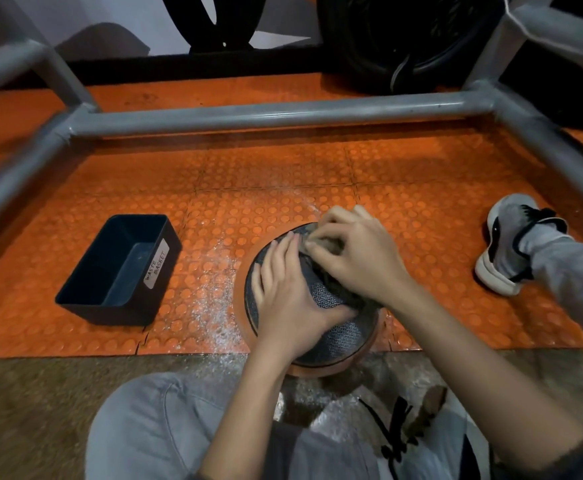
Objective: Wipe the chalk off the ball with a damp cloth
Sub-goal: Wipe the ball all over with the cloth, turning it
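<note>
While right hand (356,258) grips cloth (322,242) on ball (338,336), waste basket (110,311) nearby.

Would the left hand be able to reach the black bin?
Probably yes: the left hand lies flat on the ball, and only chalky mat separates it from the bin.

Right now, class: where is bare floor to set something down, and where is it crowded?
Free: the orange studded mat between the grey metal bar and the black plastic bin; also between the patterned grey ball and the grey-white shoe. Crowded: the ball, under the left hand and right hand gripping the crumpled cloth.
</note>
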The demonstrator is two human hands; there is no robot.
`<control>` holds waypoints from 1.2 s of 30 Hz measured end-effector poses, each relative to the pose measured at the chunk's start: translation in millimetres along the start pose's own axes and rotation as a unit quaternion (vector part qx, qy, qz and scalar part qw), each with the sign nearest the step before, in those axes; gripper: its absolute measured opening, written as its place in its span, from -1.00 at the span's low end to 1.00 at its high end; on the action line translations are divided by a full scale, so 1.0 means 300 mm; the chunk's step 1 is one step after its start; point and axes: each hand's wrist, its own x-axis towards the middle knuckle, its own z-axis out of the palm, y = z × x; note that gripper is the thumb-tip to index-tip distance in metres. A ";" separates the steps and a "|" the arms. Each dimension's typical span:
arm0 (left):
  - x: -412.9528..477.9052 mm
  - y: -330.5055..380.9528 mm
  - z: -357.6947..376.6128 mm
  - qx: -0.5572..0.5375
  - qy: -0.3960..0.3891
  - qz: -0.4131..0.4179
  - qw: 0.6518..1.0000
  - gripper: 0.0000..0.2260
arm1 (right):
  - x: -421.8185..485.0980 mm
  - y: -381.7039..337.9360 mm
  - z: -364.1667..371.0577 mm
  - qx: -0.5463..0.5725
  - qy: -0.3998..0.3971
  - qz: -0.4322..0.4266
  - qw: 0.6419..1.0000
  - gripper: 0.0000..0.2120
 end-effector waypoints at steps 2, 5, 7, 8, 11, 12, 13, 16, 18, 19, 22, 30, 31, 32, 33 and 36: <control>-0.007 -0.007 -0.005 0.001 -0.005 0.003 1.000 0.02 | 0.017 0.061 0.008 0.023 0.005 0.026 0.999 -0.79; -0.012 -0.002 -0.005 0.004 -0.012 0.008 1.000 0.03 | 0.048 0.194 0.001 0.087 0.007 0.164 0.983 -0.88; -0.010 0.014 -0.003 0.012 -0.017 0.011 1.000 0.04 | 0.046 0.221 -0.005 0.094 0.004 0.204 0.974 -0.88; -0.006 0.020 0.000 0.019 -0.015 0.010 1.000 0.04 | 0.045 0.202 -0.004 0.080 0.011 0.193 0.978 -0.88; 0.006 0.026 0.006 0.022 -0.006 0.001 1.000 0.03 | 0.029 0.070 0.008 0.028 0.017 0.085 0.996 -0.82; 0.007 0.025 0.008 0.019 -0.004 -0.004 1.000 0.03 | 0.020 0.027 0.015 0.001 0.007 0.044 0.999 -0.79; 0.006 0.022 0.007 0.015 -0.003 -0.007 1.000 0.03 | 0.017 0.002 0.016 -0.018 -0.003 0.017 1.000 -0.76; 0.000 0.011 0.000 0.008 -0.010 0.000 1.000 0.04 | 0.030 0.060 0.004 0.034 0.000 0.041 0.999 -0.80; 0.001 0.012 -0.003 0.011 -0.019 0.007 1.000 0.04 | 0.042 0.151 -0.014 0.092 0.012 0.125 0.988 -0.87; 0.003 0.016 -0.002 0.014 -0.022 0.009 1.000 0.04 | 0.045 0.183 -0.021 0.110 0.010 0.163 0.980 -0.89; 0.015 0.036 0.004 0.032 -0.028 0.005 0.999 0.05 | 0.034 0.190 -0.014 0.031 0.001 0.175 0.984 -0.83; 0.012 0.017 0.000 0.007 -0.017 -0.005 1.000 0.01 | 0.019 0.021 -0.009 -0.005 -0.033 0.004 0.999 -0.73; 0.018 0.005 -0.020 0.009 -0.029 0.000 1.000 -0.02 | 0.023 0.053 -0.011 0.028 -0.026 0.023 0.999 -0.75; 0.028 -0.008 -0.049 0.012 -0.042 0.005 0.999 -0.06 | 0.029 0.090 -0.013 0.059 -0.014 0.046 0.997 -0.78; 0.041 -0.022 -0.080 0.016 -0.058 0.015 0.998 -0.12 | 0.035 0.131 -0.015 0.092 -0.006 0.077 0.993 -0.83; 0.079 -0.044 -0.136 0.016 -0.111 0.052 0.992 -0.14 | 0.036 0.229 -0.019 0.171 -0.002 0.171 0.970 -0.92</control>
